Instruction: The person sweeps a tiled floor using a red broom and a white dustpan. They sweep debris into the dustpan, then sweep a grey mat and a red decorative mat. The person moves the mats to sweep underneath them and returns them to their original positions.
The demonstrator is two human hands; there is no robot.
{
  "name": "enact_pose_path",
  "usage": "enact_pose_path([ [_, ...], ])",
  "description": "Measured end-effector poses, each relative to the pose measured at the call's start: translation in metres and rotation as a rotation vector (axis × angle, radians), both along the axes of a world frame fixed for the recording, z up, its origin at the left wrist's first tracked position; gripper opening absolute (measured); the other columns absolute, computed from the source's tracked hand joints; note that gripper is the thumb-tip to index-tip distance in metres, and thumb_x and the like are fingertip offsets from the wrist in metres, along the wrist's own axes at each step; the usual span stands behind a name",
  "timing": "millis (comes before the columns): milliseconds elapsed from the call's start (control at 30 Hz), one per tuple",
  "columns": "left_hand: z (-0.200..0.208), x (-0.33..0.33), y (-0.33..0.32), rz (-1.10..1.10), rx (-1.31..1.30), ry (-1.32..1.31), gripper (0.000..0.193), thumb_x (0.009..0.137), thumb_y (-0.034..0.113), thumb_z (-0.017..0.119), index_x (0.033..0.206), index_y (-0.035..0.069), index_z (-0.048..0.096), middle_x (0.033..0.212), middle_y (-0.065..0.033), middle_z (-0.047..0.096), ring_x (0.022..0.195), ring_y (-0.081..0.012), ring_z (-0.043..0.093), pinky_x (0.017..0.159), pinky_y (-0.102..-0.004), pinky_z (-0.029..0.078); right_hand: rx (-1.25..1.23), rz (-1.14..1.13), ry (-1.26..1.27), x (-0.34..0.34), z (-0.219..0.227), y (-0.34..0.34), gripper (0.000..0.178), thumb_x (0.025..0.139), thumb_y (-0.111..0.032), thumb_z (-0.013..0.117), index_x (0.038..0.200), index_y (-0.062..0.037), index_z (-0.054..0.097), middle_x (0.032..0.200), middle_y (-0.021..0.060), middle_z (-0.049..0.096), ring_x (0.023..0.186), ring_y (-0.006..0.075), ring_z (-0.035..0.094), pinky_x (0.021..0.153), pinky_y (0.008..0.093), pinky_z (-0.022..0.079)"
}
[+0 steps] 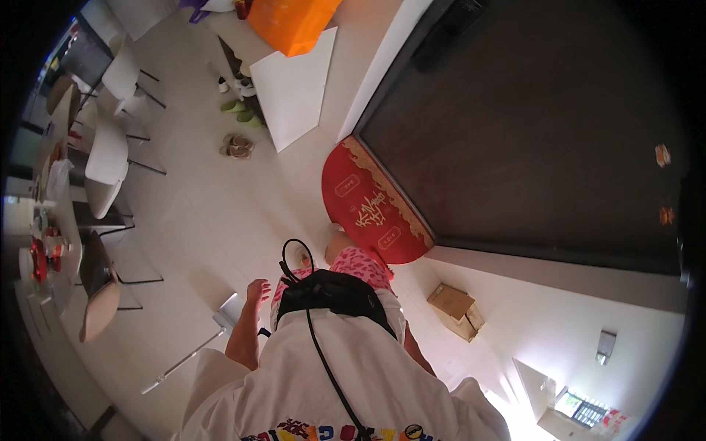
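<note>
My left hand (257, 289) hangs at my left side, its fingers loosely apart and nothing visible in it. Just beyond it, on the floor, is the flat silver head of a mop-like tool (229, 312), and its long pale pole (184, 360) slants away to the lower left. They appear apart from my hand. On my right only part of the forearm (417, 351) shows; the body hides that hand. A black waist bag (334, 300) with a dark cord sits at my front. My feet are near a red half-round doormat (375, 202).
A large dark door (529, 140) stands beyond the mat. To my right is an open cardboard box (456, 310) by the wall. Ahead are a white cabinet panel (296, 88), an orange bag (293, 23) and shoes (237, 145). Several chairs (108, 154) line a table at left.
</note>
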State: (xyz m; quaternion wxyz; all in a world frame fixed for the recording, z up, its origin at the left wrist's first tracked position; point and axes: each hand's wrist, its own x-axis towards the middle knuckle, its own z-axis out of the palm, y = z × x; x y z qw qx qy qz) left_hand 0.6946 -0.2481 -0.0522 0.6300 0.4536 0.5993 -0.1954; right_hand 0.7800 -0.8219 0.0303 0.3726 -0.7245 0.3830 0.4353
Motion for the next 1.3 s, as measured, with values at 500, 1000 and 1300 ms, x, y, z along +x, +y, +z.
enact_pose_path([
  [500, 0.153, 0.116, 0.051, 0.362, 0.425, -0.263, 0.031, 0.098, 0.031, 0.050, 0.114, 0.007, 0.062, 0.108, -0.0068, 0.068, 0.099, -0.0190, 0.064, 0.079, -0.0331, 0.049, 0.189, 0.485, 0.007, 0.271, -0.028, 0.136, 0.016, 0.088, -0.021, 0.065, 0.085, -0.0100, 0.054, 0.054, -0.0001, 0.046, 0.040, 0.0134, 0.045, 0.035, 0.0317, 0.036],
  [1000, 0.139, 0.291, 0.001, -0.463, 0.896, -0.970, 0.047, 0.072, 0.020, 0.078, 0.113, 0.005, 0.062, 0.117, -0.0124, 0.063, 0.113, -0.0312, 0.057, 0.101, -0.0463, 0.043, 0.304, 0.974, 0.179, 0.366, -0.065, 0.551, 0.028, 0.083, -0.016, 0.063, 0.077, 0.0107, 0.063, 0.066, 0.0168, 0.065, 0.056, 0.0294, 0.065, 0.049, 0.0400, 0.050],
  [1300, 0.032, 0.222, 0.010, -0.266, 0.950, -1.117, 0.022, 0.057, 0.005, 0.074, 0.067, 0.006, 0.055, 0.075, -0.0086, 0.058, 0.071, -0.0264, 0.062, 0.068, -0.0339, 0.056, 0.232, 0.863, 0.135, 0.292, -0.237, 0.592, 0.008, 0.082, -0.011, 0.057, 0.076, -0.0056, 0.054, 0.059, 0.0020, 0.050, 0.045, 0.0118, 0.044, 0.039, 0.0256, 0.033],
])
